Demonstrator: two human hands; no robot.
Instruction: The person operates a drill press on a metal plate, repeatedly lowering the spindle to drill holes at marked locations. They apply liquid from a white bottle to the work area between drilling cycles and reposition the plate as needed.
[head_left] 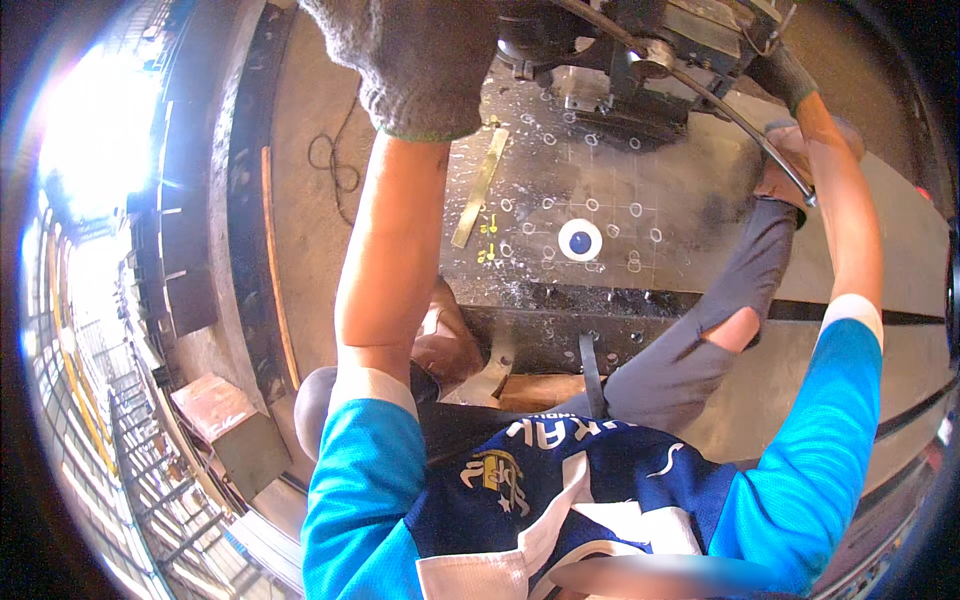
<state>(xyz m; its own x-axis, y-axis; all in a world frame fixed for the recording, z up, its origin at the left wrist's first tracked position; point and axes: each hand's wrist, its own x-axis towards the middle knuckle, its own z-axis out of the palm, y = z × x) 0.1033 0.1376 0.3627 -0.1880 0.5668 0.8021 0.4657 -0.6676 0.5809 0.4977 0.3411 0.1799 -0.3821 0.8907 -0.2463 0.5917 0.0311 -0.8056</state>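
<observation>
My left hand (415,65), in a grey knit glove, is raised at the top edge, left of a dark machine (640,75) that looks like a magnetic drill. Its fingers run out of view. My right hand (785,75), also gloved, is at the machine's right side, with its fingers hidden behind it. A long metal lever (735,120) slants down from the machine's hub to a rounded end by my right forearm. The machine stands on a dark steel plate (530,265) marked with several chalk circles.
On the plate lie a flat brass-coloured strip (480,190) and a white disc with a blue centre (598,240). My legs and feet straddle the plate's near edge. A thin cable (340,170) curls on the floor at left, near a long orange-brown bar (275,270) and a metal box (235,440).
</observation>
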